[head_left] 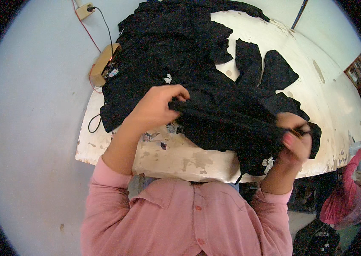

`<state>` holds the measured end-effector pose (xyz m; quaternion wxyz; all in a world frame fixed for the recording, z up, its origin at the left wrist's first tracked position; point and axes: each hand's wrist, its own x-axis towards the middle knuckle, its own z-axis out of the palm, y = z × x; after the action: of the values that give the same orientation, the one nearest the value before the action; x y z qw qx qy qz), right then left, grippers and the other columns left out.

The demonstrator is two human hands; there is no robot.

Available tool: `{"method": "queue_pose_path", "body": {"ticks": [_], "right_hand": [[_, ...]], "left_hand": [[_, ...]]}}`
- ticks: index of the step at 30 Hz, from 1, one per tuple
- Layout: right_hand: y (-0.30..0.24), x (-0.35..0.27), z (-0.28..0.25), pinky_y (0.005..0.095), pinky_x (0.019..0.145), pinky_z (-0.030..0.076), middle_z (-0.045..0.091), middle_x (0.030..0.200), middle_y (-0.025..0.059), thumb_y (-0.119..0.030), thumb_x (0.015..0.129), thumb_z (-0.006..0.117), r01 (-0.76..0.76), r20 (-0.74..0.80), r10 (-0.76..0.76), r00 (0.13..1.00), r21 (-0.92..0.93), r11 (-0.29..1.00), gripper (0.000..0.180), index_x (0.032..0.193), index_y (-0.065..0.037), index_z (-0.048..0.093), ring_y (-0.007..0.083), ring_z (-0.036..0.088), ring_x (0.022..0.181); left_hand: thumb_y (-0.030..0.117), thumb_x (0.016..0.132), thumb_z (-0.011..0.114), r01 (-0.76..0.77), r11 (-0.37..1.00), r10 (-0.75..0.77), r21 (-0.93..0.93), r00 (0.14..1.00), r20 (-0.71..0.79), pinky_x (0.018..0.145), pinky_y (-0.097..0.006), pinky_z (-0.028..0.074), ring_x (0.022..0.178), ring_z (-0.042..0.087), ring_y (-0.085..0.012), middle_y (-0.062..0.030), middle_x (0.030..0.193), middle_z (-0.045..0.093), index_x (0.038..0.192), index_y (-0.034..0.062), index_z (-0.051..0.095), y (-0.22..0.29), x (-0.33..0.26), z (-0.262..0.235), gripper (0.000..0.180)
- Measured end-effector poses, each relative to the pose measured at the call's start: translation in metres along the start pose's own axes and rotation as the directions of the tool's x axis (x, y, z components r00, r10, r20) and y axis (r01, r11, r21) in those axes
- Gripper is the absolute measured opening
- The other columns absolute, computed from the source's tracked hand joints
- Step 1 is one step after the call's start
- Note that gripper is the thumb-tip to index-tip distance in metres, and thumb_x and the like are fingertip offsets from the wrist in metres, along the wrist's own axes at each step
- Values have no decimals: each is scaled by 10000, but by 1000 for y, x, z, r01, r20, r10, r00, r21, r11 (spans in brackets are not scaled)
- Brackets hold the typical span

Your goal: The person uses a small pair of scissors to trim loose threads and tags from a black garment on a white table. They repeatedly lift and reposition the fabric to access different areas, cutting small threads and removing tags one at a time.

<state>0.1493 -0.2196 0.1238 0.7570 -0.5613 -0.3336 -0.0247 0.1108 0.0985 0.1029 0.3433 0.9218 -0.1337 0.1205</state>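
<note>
A black fabric garment is stretched between my two hands over the near side of the table. My left hand pinches its left end, with thumb and fingers closed on the cloth. At the other end, my right hand is closed round the bunched fabric, slightly smeared by motion. Cloth hangs below the right hand, past the table's front edge, beside a small white patterned patch. The garment's exact kind cannot be made out among the folds.
A pile of black garments covers the table's far left part. Two separate black cloth pieces lie right of it. A tan box with wires stands by the left wall. Another person in pink is at the lower right.
</note>
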Motion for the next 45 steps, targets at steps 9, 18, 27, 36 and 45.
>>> {"method": "queue_pose_path", "body": {"ticks": [9,18,27,36,45], "right_hand": [[-24,-20,-51,284,595,313,472,712,38,-242,740,728,90,-74,-103,992,-164,982,303,767,-27,516,145,436,665],[-32,-9,-147,367,884,482,634,1044,133,-189,877,640,133,-649,-50,759,79,988,309,1096,26,610,246,606,953],[21,31,-189,340,790,500,665,1027,142,-163,865,613,-501,-446,-353,822,-862,-79,279,1124,-65,646,262,632,958],[41,55,80,247,856,427,604,1118,45,-193,742,792,-140,398,309,864,-400,906,675,1332,-52,495,104,526,1041],[16,51,41,235,718,468,633,871,19,-93,714,805,-191,66,194,979,-44,981,323,966,-22,615,105,579,775]], "left_hand": [[-152,616,579,231,883,193,408,615,-765,649,-314,490,704,610,-218,-86,915,615,956,90,622,-70,49,-74,421],[-101,714,639,47,998,15,51,570,-822,677,-225,485,788,588,-109,-18,912,592,1080,99,595,-17,8,-188,420],[194,770,778,136,967,-92,-214,975,202,702,-221,417,793,513,-76,26,829,559,874,37,649,-9,-20,-114,229],[205,573,883,-167,969,174,-182,984,26,635,-241,365,766,475,-106,4,879,494,865,63,696,55,5,-84,375],[172,791,722,93,992,-116,81,931,345,641,-312,462,700,575,-131,-82,783,631,940,11,604,-26,0,-52,249]]}}
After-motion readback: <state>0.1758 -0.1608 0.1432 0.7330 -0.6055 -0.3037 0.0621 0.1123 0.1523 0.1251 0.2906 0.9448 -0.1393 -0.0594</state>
